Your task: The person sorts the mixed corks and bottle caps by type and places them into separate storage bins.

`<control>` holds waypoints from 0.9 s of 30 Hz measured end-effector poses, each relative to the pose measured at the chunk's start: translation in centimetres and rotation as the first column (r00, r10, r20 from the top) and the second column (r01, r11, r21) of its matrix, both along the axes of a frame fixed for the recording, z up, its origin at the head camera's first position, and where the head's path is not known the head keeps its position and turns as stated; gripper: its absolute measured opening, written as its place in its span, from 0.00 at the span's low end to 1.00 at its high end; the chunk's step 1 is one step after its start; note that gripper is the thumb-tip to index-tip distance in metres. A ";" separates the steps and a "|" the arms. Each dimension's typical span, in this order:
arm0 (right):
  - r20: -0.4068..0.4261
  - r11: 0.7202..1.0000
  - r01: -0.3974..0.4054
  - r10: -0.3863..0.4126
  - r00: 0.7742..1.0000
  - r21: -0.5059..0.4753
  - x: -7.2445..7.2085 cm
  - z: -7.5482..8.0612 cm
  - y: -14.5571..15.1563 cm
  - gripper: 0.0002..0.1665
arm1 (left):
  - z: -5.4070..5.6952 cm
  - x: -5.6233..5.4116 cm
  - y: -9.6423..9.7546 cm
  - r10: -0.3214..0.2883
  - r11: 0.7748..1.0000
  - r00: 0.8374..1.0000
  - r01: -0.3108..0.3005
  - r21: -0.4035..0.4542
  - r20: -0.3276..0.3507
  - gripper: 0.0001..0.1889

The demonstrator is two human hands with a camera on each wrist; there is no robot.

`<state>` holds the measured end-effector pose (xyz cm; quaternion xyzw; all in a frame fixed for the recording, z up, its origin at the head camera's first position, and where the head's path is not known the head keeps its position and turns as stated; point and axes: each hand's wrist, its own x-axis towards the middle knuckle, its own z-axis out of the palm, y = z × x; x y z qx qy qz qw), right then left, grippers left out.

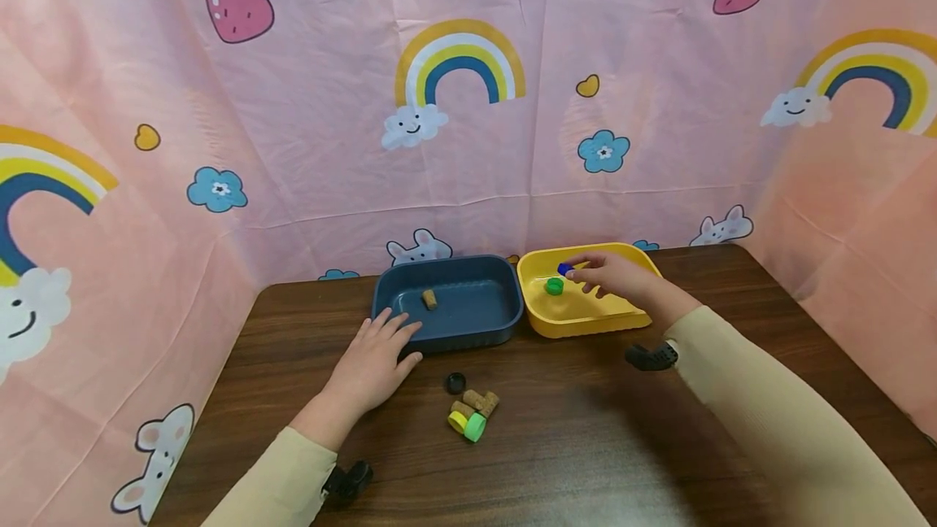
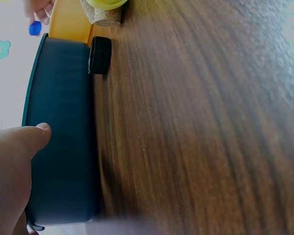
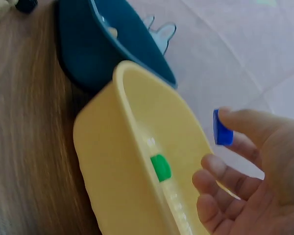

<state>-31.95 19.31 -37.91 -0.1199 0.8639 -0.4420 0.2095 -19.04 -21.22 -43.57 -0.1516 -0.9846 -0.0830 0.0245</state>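
Over the yellow bin point(image 1: 586, 329), my right hand point(image 1: 615, 275) pinches a blue bottle cap point(image 3: 222, 128) between thumb and finger. Inside that bin lies a green cap point(image 1: 555, 286). My left hand point(image 1: 373, 360) rests with spread fingers at the front left rim of the dark blue bin point(image 1: 468, 340); its thumb lies against the bin's side in the left wrist view. One cork point(image 1: 429, 299) lies inside the dark blue bin. In front of the bins, a black cap point(image 1: 455, 383) sits near several corks point(image 1: 489, 403), a yellow cap point(image 1: 457, 421) and a light green cap point(image 1: 475, 428).
The bins stand side by side near the back edge of a dark wooden table point(image 1: 586, 446). A pink patterned cloth point(image 1: 468, 177) hangs behind and along both sides.
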 end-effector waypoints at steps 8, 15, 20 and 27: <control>-0.004 0.984 0.088 -0.088 0.996 0.152 -2.0 -1.5 0.0 0.27 | 0.2 0.0 -0.2 0.003 1.000 1.000 -0.003 -0.003 0.005 0.30; -0.017 0.949 0.156 -0.157 0.987 0.275 -2.5 -2.4 -0.2 0.25 | 0.1 -0.1 -0.2 0.005 1.000 1.000 -0.005 -0.001 0.006 0.30; -0.049 0.925 0.182 -0.176 0.983 0.334 -2.8 -2.7 -0.4 0.27 | 0.2 0.0 -0.2 0.007 1.000 1.000 -0.007 0.007 0.011 0.30; -0.100 0.906 0.183 -0.156 0.983 0.383 -3.1 -3.8 -0.2 0.26 | 0.4 0.1 -0.1 -0.004 1.000 1.000 0.004 -0.003 0.018 0.30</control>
